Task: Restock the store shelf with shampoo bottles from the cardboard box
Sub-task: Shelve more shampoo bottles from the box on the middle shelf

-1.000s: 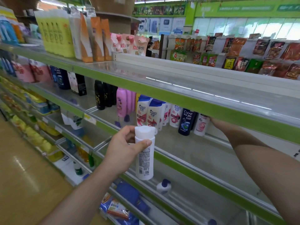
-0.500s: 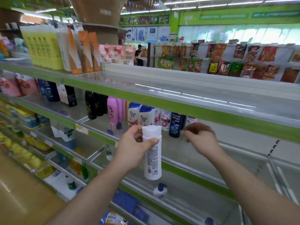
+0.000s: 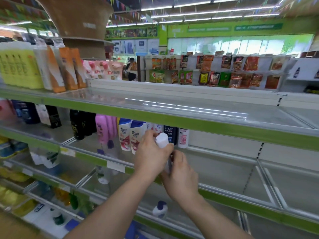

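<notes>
Supermarket shelving with green front rims ran under bright strip lights. Both hands held one white plastic shampoo bottle with a white cap (image 3: pixel 162 140) in the air in front of the middle shelf (image 3: pixel 224 169), tilted, cap towards the row at the back. The left hand (image 3: pixel 151 157) had its fingers wrapped round the bottle just under the cap. The right hand (image 3: pixel 181 175) gripped the lower body with its fingers, mostly hiding it. Behind stood white bottles with blue caps (image 3: pixel 125 135), a dark blue bottle marked CLEAR (image 3: pixel 170 132) and a small white bottle with a pink label (image 3: pixel 183 138).
</notes>
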Action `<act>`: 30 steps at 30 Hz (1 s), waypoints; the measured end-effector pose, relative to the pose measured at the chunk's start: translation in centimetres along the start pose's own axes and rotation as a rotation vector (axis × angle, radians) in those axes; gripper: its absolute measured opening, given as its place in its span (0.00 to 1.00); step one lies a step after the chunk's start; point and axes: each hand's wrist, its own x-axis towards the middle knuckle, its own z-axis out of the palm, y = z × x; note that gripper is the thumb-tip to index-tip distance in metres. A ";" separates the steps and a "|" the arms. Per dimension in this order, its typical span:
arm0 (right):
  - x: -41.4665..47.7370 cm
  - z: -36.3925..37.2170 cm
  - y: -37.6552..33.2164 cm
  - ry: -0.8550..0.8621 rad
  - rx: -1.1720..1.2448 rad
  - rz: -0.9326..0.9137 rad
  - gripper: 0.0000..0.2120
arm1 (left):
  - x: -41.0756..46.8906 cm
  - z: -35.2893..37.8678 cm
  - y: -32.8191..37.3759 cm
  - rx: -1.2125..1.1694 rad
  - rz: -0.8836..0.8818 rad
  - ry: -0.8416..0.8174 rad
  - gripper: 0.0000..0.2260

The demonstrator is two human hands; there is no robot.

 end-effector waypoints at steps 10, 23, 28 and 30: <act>5.5 -2.1 3.8 -0.099 0.437 0.184 0.17 | -0.7 -2.3 -1.9 -0.113 -0.013 -0.172 0.23; 13.3 -0.9 9.2 -0.064 0.451 0.330 0.25 | -1.4 -5.1 -6.3 -0.238 -0.119 -0.107 0.09; 14.1 0.3 9.4 -0.024 0.383 0.324 0.27 | -1.4 -5.3 -6.5 -0.253 -0.118 -0.089 0.08; 14.3 0.5 9.1 -0.003 0.366 0.318 0.26 | -1.4 -5.2 -6.6 -0.268 -0.120 -0.089 0.08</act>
